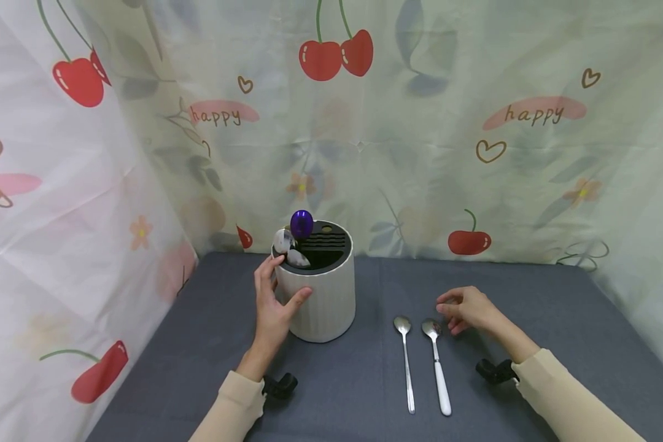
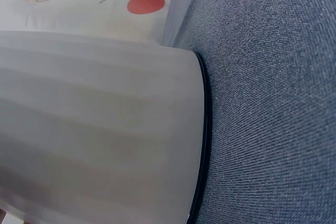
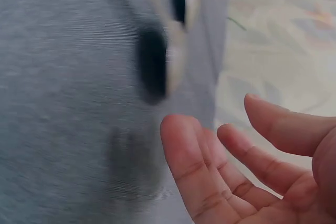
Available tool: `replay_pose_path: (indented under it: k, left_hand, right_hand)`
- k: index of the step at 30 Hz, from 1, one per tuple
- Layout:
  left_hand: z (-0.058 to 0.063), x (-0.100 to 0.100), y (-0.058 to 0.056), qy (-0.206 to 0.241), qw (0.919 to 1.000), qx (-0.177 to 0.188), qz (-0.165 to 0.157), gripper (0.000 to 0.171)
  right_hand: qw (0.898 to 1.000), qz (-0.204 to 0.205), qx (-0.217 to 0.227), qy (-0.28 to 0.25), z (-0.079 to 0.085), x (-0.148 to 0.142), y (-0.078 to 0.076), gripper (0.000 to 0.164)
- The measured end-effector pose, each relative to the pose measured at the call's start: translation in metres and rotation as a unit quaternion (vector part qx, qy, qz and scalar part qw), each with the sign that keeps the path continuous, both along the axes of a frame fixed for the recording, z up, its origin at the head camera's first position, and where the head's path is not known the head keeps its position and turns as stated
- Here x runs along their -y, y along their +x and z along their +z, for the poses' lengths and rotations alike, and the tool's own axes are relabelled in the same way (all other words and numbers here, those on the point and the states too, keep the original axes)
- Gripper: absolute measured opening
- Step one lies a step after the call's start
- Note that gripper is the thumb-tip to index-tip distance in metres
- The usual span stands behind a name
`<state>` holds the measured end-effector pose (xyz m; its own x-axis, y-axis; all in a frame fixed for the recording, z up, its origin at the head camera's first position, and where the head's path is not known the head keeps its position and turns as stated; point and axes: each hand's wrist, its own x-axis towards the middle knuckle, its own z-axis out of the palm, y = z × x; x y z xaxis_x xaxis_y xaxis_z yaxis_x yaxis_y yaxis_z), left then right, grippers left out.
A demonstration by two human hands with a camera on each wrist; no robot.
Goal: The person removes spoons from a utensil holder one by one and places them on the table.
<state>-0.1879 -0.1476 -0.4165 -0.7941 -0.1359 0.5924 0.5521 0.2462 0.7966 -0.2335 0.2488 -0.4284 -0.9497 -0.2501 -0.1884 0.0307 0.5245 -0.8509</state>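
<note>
My left hand [image 1: 269,314] holds the side of a pale, ribbed utensil holder [image 1: 327,307], thumb across its front and fingers near the rim. A black slotted lid tops it. Out of the lid stick a purple spoon [image 1: 301,224] and silver spoon heads [image 1: 283,240]. The holder's wall [image 2: 105,129] fills much of the left wrist view. Over the cloth, my right hand [image 1: 471,309] has loosely bent fingers and holds nothing. Just left of it lie a white-handled spoon [image 1: 441,380] and a slimmer all-metal spoon [image 1: 406,362]. Their bowls look blurred in the right wrist view.
A dark grey cloth [image 1: 364,393] covers the table. Behind it and along the left side hang curtains [image 1: 398,123] printed with cherries. A black strap device sits at each wrist.
</note>
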Motion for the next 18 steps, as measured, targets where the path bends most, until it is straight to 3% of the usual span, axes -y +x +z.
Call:
replay_pose_path:
  k: [18]
  left_hand:
    - [0.005,-0.002,0.004,0.001,0.9999,0.010,0.000,0.073]
  right_hand:
    - [0.990,0.030,-0.048,-0.128,0.057,0.000,-0.003,0.054]
